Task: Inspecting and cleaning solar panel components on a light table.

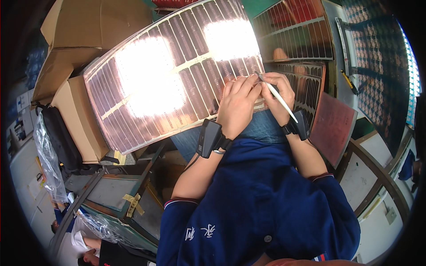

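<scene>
A large shiny panel (188, 20) with rows of dark, long rounded cells lies tilted in front of me, its near right corner at my lap. My left hand (239, 104) rests on this corner, fingers stretched out over the surface and holding nothing. Beside it, my right hand (279, 95) is closed around a slim white pen-shaped tool (284, 104). The tool's dark tip touches or nearly touches the panel's right edge, close to my left fingertips; exactly what kind of tool it is does not show. Bright glare hides much of the panel's middle.
More celled panels (306, 42) stand at the right, beside a dull red sheet (333, 126). A yellow-black cutter (349, 82) lies on a pale surface farther right. An opened cardboard box (84, 119) borders the panel on the left. Other people are partly visible at lower left.
</scene>
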Demonstrator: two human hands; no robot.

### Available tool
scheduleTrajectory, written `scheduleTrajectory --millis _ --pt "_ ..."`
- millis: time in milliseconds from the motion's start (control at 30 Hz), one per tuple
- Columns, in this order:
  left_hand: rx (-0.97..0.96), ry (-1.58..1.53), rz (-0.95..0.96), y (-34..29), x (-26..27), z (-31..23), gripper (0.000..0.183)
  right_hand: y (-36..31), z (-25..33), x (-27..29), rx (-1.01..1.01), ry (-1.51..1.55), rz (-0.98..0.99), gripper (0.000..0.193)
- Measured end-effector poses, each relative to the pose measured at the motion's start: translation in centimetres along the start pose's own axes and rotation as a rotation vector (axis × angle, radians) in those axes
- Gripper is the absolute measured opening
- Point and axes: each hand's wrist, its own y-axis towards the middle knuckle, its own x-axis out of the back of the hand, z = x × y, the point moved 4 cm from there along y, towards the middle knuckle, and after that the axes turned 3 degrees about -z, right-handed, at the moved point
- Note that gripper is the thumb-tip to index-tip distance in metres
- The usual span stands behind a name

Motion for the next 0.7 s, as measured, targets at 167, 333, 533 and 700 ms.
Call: scheduleTrajectory --millis 167,333,533,700 --pt "-0.001 -0.013 -0.006 0.05 -0.12 0.09 0.025 0.24 0.23 0.07 -0.006 -0.002 0.009 0.015" --pt "0.005 -0.007 0.006 -0.02 -0.07 0.07 0.025 0.27 0.11 0.12 -0.015 -0.006 0.030 0.015" --pt "0.011 -0.010 0.011 0.01 -0.05 0.08 0.026 0.34 0.19 0.13 -0.037 0.004 0.033 0.015" --pt "0.015 -0.001 0.018 0.07 0.01 0.08 0.026 0.41 0.29 0.15 -0.047 0.002 0.034 0.014"
